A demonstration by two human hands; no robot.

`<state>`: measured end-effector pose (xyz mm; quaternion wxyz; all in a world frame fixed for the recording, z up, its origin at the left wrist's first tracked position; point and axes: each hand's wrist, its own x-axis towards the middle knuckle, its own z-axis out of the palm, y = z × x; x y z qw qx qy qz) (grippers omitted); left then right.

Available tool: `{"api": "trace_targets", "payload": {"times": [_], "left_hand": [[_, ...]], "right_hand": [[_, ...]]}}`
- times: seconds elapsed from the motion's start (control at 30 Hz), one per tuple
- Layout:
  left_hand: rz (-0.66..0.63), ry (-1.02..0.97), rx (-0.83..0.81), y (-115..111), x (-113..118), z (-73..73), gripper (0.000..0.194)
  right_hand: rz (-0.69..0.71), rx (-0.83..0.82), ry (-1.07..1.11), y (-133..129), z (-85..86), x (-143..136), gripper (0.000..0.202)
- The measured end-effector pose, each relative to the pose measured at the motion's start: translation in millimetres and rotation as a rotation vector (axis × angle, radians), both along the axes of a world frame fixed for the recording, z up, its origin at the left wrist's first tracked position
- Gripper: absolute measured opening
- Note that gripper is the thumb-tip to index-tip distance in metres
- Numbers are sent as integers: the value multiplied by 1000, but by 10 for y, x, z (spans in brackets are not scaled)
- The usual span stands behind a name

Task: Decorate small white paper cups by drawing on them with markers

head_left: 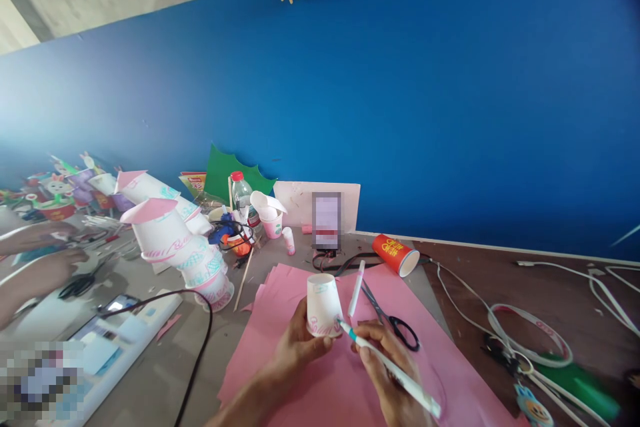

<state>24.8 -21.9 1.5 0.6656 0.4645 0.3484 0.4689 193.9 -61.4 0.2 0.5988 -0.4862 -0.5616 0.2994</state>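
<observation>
A white paper cup [324,303], upside down with pink and teal drawings, is held at its lower left by my left hand [300,343]. My right hand [385,363] grips a white marker [397,370] whose teal end touches or nearly touches the cup's lower right side. Both hands are above pink paper sheets [270,320]. On the paper, just beyond my right hand, lie black-handled scissors [390,321] and a second white marker [357,288].
Decorated cup towers [167,240] stand at the left, near another person's hands [45,270]. A red cup [395,255] lies on its side behind the paper. A phone [327,220] stands against the back board. Cables [530,347] cross the right side.
</observation>
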Motion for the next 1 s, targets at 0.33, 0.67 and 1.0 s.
{"api": "trace_targets", "payload": {"times": [0.33,0.67,1.0], "left_hand": [[5,17,-4,0,-3,24,59],[-9,-9,-4,18,-6,-23,63],[-4,33,15,5,-21,11,60]], "right_hand": [[-1,-15,8,5,-22,33,29],[2,-12,39,-17,-84,-41,31],[16,-24,48,23,-81,-3,26]]}}
